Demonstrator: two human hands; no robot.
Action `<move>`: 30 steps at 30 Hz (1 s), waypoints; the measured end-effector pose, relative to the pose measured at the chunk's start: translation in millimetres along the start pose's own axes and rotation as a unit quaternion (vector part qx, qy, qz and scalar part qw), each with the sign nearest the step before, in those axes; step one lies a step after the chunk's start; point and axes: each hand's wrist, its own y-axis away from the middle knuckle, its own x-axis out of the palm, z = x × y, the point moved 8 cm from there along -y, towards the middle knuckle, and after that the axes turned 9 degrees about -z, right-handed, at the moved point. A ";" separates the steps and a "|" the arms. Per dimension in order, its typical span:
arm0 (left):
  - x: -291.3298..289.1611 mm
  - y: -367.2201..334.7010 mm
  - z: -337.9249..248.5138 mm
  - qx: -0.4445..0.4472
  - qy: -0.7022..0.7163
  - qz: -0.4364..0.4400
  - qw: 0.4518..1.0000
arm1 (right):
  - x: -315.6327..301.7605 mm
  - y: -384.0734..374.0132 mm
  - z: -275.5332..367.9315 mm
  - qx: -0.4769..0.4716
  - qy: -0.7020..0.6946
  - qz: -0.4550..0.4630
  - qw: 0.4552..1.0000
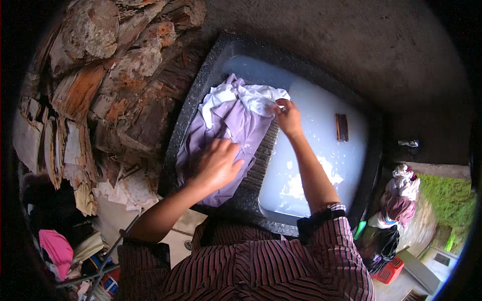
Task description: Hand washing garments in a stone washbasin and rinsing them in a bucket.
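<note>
A lilac and white garment (228, 118) lies bunched and wet over the ribbed washboard (261, 155) on the left side of a dark speckled washing sink (193, 108). Over its lower part is my left hand (219, 163), smeared by motion, so its fingers do not show clearly. At the upper right edge of the cloth, my right hand (287, 119) has its fingers closed on the white fabric. Cloudy, bubbly water (316, 150) fills the sink's right basin, beneath my right forearm.
A small brown block (342, 127) is at the basin's right side. Stacked wood and bark (115, 95) rise close on the left. Heaped clothes (400, 195) and a red crate (389, 271) stand to the right. A pink cloth (56, 251) sits lower left. A wall (321, 35) backs the sink.
</note>
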 end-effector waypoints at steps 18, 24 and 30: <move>-19.4 0.6 15.6 -0.005 0.040 -0.136 0.990 | -70.4 -57.9 39.7 0.219 -0.224 0.133 0.940; -33.9 6.0 14.0 -0.117 0.277 -0.131 0.945 | -164.7 -76.6 149.6 -0.011 -0.234 -0.063 0.970; -27.5 6.9 -4.1 -0.035 0.237 -0.102 0.966 | -47.2 -5.4 14.8 0.039 0.012 0.137 0.990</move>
